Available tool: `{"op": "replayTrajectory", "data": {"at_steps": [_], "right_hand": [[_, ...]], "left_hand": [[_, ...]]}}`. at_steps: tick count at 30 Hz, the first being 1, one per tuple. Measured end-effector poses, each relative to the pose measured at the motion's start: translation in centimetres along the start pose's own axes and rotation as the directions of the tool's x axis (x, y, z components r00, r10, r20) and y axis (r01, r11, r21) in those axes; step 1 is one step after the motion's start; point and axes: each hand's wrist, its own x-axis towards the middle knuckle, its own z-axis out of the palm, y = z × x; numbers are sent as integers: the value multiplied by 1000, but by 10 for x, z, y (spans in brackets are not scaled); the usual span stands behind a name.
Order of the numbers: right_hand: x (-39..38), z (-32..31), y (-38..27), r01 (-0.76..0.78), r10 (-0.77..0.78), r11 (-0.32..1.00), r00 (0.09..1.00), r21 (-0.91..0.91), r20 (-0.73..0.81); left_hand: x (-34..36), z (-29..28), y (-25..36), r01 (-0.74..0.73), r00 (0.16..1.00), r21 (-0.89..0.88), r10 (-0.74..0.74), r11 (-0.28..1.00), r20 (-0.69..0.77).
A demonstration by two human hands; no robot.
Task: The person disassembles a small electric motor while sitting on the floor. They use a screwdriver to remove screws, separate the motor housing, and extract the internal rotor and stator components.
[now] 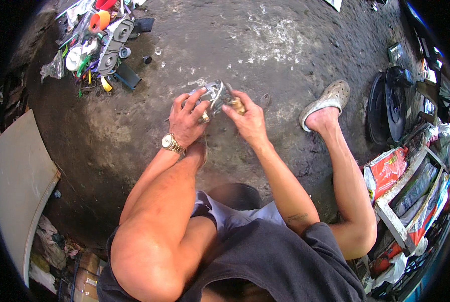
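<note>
In front of me, just above the ground, my left hand (187, 119) grips a small grey metal-looking part (211, 92) with pale curved pieces, its fingers bent over the top. A gold-coloured watch sits on that wrist. My right hand (249, 121) is closed at the other side of the part, thumb pressed inward. Beside its fingers shows a yellowish-brown piece (238, 106); whether this belongs to the part or is a separate tool I cannot tell. The two hands almost meet. A small dark flat piece (265, 100) lies on the ground right of my right hand.
At the far left lies a heap of plastic scraps with a grey moulded panel (115, 46). A pale panel (21, 186) leans at the left. Dark reels (396, 105) and a white frame with bags (393, 224) line the right. My clog-clad foot (330, 100) stands right of my hands.
</note>
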Motion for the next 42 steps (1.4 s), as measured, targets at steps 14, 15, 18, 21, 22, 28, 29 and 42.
{"op": "replayTrajectory", "data": {"at_steps": [14,15,18,21,22,28,29,42], "right_hand": [[8,-81,29,-431,399,892,892,-135,-211],[5,-76,24,-386,359,908,917,-161,-176],[1,-60,6,-282,272,945,959,-167,-79],[-2,-54,-13,-292,286,944,956,-155,-60],[-2,-53,-18,-295,288,944,956,-151,-63],[4,-42,-31,-291,285,943,957,-164,-63],[4,-39,-31,-283,277,944,959,-167,-59],[-1,-51,-53,-142,133,958,990,-248,-52]], "left_hand": [[19,-6,3,3,980,3,-3,1000,201],[20,-6,4,45,958,-49,-30,998,285],[21,-5,7,108,919,-105,-59,989,391],[22,-3,4,7,974,-121,21,993,224],[23,-2,1,9,979,-138,20,990,205],[45,-2,-43,-9,999,65,6,998,52],[47,-4,-51,-8,998,115,0,993,67],[51,-32,-91,204,966,-113,-182,973,182]]}}
